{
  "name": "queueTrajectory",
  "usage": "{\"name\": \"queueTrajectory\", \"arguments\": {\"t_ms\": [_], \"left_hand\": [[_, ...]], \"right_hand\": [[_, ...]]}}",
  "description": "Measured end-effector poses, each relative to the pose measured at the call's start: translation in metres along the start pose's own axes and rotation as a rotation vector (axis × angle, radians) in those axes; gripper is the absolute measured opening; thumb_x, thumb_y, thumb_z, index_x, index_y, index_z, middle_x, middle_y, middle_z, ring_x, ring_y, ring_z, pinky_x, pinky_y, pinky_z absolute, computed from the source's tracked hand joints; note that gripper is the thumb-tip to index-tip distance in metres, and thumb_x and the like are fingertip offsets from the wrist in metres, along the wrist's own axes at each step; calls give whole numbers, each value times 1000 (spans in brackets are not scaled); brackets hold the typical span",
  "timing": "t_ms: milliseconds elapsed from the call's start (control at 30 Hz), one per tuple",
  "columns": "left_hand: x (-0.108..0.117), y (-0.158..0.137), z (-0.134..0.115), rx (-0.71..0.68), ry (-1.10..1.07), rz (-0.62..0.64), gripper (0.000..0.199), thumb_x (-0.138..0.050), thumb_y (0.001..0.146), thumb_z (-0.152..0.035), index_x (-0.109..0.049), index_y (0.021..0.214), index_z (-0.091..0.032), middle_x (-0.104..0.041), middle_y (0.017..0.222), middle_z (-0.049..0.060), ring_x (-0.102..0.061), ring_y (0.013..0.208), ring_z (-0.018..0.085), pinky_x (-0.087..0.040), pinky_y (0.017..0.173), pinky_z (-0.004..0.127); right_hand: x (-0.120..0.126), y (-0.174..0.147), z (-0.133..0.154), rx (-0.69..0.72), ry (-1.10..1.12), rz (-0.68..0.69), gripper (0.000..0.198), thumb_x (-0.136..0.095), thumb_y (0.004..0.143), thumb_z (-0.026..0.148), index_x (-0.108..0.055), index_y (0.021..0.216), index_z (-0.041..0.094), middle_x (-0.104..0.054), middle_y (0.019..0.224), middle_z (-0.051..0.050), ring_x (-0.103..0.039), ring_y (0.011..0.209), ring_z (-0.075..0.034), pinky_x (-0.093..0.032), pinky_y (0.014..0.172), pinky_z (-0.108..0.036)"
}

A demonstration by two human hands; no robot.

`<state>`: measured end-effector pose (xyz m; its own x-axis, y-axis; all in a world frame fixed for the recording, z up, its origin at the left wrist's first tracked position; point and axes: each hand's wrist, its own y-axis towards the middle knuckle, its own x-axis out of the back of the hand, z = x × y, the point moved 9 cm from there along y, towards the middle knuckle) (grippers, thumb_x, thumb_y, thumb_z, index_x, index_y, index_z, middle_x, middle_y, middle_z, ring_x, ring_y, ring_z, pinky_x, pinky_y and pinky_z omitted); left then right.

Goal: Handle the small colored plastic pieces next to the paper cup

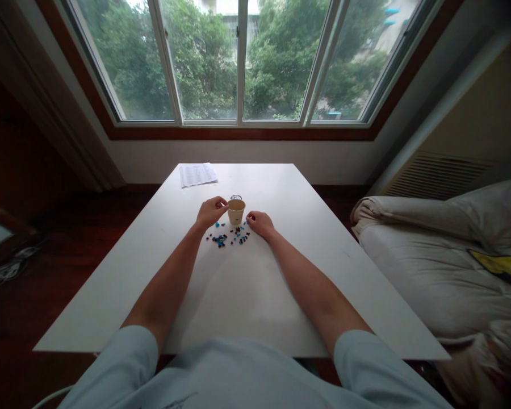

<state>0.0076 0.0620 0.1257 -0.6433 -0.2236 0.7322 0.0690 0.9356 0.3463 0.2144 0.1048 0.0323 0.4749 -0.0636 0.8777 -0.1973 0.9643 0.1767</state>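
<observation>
So I'm in what looks like a home, probably the living room: padded couch [421,267] to my right, reddish wood floor [97,221], long curtain [53,102] beside a big wood-trimmed window [240,68], leafy trees [285,62] outside, plain white table [247,295].

White table [238,284] with cup [235,215], small pieces [220,241], papers [198,175].

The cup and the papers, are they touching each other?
Apart. The head view shows white tabletop between the cup and the papers.
</observation>
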Motion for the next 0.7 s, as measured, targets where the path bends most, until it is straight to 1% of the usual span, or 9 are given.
{"name": "queueTrajectory", "arguments": {"t_ms": [100, 333, 433, 567, 633, 700], "left_hand": [[-5, 0, -4, 13, -31, -9, 24, -59, 85, -39, -70, 94, -20, -59, 69, -1, -51, 64, 12, -36, 58, 24], [-16, 2, -3, 13, -92, -36, 25, -55, 87, -41, -68, 94, -21, -55, 66, -2, -48, 62, 12, -35, 57, 24], [-18, 1, -4, 19, -96, -47, 25, -56, 87, -41, -68, 99, -22, -57, 69, -2, -50, 64, 12, -37, 59, 24], [-14, -2, -6, 51, -89, -82, 33, -56, 88, -39, -64, 116, -23, -62, 77, 0, -56, 71, 14, -41, 64, 24], [-9, -3, -7, 66, -70, -96, 33, -55, 90, -40, -64, 116, -23, -63, 78, 0, -56, 71, 14, -41, 65, 24], [-2, -4, -7, 65, -39, -102, 30, -53, 91, -41, -65, 110, -22, -64, 77, 1, -56, 71, 14, -41, 64, 25]], "right_hand": [[1, -1, 1, -11, -8, 5, 24, -54, 92, 37, -73, 101, 25, -72, 100, -2, -61, 89, -14, -41, 76, -23], [1, 0, 1, 0, -5, -5, 23, -55, 91, 36, -73, 100, 25, -72, 98, -2, -61, 87, -14, -40, 76, -23], [1, 1, 1, 2, 1, -7, 23, -55, 91, 37, -73, 100, 25, -72, 98, -2, -61, 88, -14, -40, 76, -23], [2, 0, 1, -6, 9, 7, 23, -54, 92, 36, -73, 101, 25, -72, 97, -2, -61, 87, -14, -40, 75, -22], [4, -1, 3, 8, -5, 12, 23, -54, 92, 35, -73, 100, 24, -71, 97, -2, -60, 86, -13, -39, 75, -22], [6, -3, 8, 51, -24, 7, 22, -55, 92, 34, -72, 98, 23, -71, 96, -3, -60, 86, -13, -39, 75, -22]]}}
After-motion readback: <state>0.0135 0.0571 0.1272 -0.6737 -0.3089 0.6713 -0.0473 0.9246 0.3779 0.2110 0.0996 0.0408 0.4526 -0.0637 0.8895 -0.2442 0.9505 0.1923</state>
